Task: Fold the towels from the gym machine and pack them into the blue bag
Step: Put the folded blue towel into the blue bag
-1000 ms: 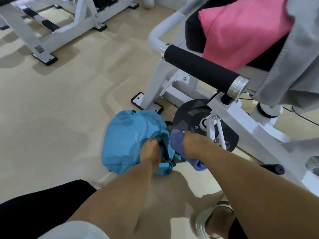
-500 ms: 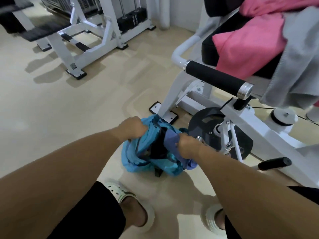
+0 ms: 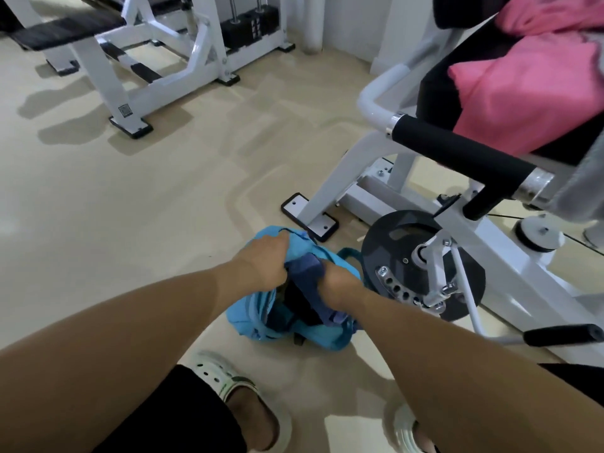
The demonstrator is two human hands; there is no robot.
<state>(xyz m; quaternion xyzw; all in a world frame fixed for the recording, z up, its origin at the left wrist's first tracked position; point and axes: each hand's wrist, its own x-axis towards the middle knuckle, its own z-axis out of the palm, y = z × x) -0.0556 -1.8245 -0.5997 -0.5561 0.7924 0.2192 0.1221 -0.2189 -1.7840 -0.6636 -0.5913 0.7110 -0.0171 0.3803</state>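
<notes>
One purple towel sits deeper, apparently, right hand gripping it, left hand clutching one blue bag.

Floor: pale beige, glossy; shadows are cast across it
Blue bag: set on the floor near its middle, just beside the machine's foot plate
Gym machine: stood at the right edge on a black-rimmed foot plate
Second white frame: stood at the far left corner
Sandals: planted at the near edge
</notes>
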